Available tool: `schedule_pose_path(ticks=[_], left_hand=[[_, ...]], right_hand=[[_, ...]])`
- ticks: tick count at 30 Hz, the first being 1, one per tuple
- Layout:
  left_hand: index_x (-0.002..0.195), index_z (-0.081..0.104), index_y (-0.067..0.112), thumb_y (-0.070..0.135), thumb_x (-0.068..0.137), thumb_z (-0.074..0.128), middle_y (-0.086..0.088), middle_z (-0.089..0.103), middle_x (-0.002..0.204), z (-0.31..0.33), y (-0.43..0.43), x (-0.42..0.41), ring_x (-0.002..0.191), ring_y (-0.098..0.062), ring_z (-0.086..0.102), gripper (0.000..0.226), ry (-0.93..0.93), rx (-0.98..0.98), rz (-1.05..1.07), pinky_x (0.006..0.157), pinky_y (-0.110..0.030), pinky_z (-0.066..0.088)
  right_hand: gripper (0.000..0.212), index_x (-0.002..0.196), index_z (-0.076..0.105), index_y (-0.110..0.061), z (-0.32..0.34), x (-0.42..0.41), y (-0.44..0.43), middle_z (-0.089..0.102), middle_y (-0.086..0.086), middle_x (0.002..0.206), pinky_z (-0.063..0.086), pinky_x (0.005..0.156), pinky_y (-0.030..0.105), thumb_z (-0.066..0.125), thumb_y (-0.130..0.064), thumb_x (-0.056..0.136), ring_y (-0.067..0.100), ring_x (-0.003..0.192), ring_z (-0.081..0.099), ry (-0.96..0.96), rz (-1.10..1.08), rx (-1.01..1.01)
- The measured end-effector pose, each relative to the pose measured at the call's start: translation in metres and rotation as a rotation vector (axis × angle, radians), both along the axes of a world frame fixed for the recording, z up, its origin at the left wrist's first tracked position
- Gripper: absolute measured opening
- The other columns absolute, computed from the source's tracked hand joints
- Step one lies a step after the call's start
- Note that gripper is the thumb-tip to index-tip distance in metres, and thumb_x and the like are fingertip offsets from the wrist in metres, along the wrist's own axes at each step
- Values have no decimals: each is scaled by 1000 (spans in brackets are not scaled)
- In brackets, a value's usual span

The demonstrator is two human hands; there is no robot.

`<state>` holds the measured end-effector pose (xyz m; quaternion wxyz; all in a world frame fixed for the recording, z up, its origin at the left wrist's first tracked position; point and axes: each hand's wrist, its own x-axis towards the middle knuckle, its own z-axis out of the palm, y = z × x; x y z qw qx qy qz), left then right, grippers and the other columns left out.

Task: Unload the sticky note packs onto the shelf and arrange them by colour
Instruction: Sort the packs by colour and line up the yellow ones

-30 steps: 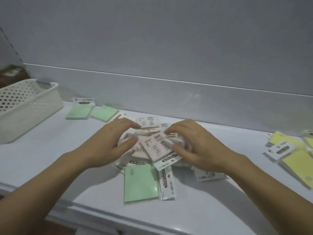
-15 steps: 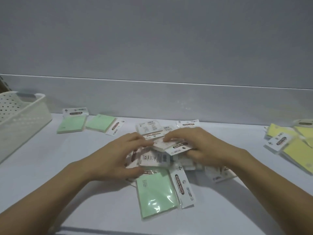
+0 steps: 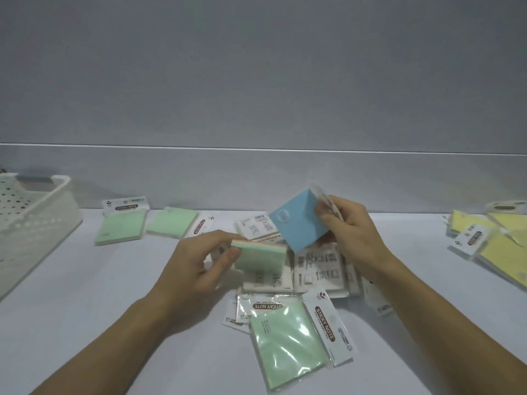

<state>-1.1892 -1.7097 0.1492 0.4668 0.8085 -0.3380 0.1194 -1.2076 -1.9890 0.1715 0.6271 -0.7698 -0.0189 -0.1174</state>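
My right hand holds a blue sticky note pack lifted and tilted above the heap, pinching its header. A multicolour pack sits in the grip of my left hand, just over the heap's left side. The heap of face-down packs lies in the middle of the white shelf. A green pack lies at the heap's front. Two green packs lie at the back left. Yellow packs lie at the right.
A white perforated basket stands at the far left on the shelf. A grey back panel rises behind the packs.
Both hands were pressed into the heap; now each has lifted a pack out of it, the right one raising a blue pack, the left one a multicolour pack.
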Motion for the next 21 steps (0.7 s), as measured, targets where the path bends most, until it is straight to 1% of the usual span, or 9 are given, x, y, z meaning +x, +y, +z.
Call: schedule_pose_path(ticks=[2, 4, 5, 8, 10, 13, 17, 18, 21], left_hand=[[92, 72, 20, 19, 98, 61, -3, 70, 81, 5, -3, -3, 75, -9, 67, 13, 185, -226, -26, 61, -22, 54], [84, 68, 14, 14, 93, 56, 3, 68, 72, 9, -5, -4, 64, 2, 63, 16, 261, -374, -6, 55, -9, 47], [82, 66, 11, 15, 93, 55, 8, 66, 68, 9, -4, -2, 60, 4, 60, 17, 283, -413, 8, 54, -8, 45], [81, 64, 2, 19, 95, 56, 11, 63, 64, 6, 0, 4, 58, 0, 58, 23, 375, -498, 27, 54, -13, 47], [85, 66, 2, 20, 94, 60, 7, 64, 66, 3, 3, 8, 59, -4, 58, 21, 455, -545, 53, 54, -17, 50], [102, 69, 13, 15, 96, 64, 3, 71, 73, -1, 6, 14, 61, -8, 65, 9, 525, -563, 131, 52, -19, 52], [103, 69, 20, 14, 96, 67, 0, 72, 78, -6, 15, 23, 61, -12, 66, 10, 519, -505, 228, 51, -22, 51], [102, 69, 21, 14, 96, 67, -1, 72, 83, -8, 17, 25, 64, -13, 66, 10, 507, -485, 258, 53, -22, 51], [99, 69, 24, 13, 95, 69, 1, 69, 98, -11, 25, 33, 84, -18, 64, 12, 466, -429, 341, 67, -29, 48]], right_hand=[[21, 101, 73, -16, -6, -1, 1, 65, 7, 93, 62, 55, 39, 53, -22, 106, 23, 81, 71, 22, -42, 81], [20, 101, 74, -24, -10, -2, -2, 68, -2, 90, 61, 54, 36, 55, -23, 105, 18, 82, 71, 7, -54, 112], [19, 102, 74, -27, -11, -3, -3, 69, -5, 90, 61, 54, 36, 55, -23, 105, 16, 83, 71, -3, -51, 114], [16, 105, 71, -28, -13, -5, -3, 69, -7, 93, 62, 55, 36, 56, -24, 104, 15, 87, 70, -28, -54, 82], [14, 107, 69, -23, -14, -7, -2, 68, -7, 94, 62, 55, 36, 55, -21, 104, 14, 89, 70, -55, -66, 57], [14, 109, 67, -19, -13, -10, 0, 70, -8, 94, 62, 56, 35, 54, -17, 105, 13, 92, 71, -69, -70, 43], [18, 112, 67, -18, -10, -14, 1, 73, -9, 95, 63, 58, 36, 54, -10, 104, 16, 93, 73, -19, -70, 81], [19, 113, 67, -18, -9, -14, 2, 74, -9, 96, 63, 60, 37, 54, -8, 104, 17, 92, 74, 4, -69, 81], [19, 116, 68, -17, -2, -10, 5, 75, -6, 98, 64, 62, 37, 55, -11, 104, 23, 88, 75, 62, -43, 68]])
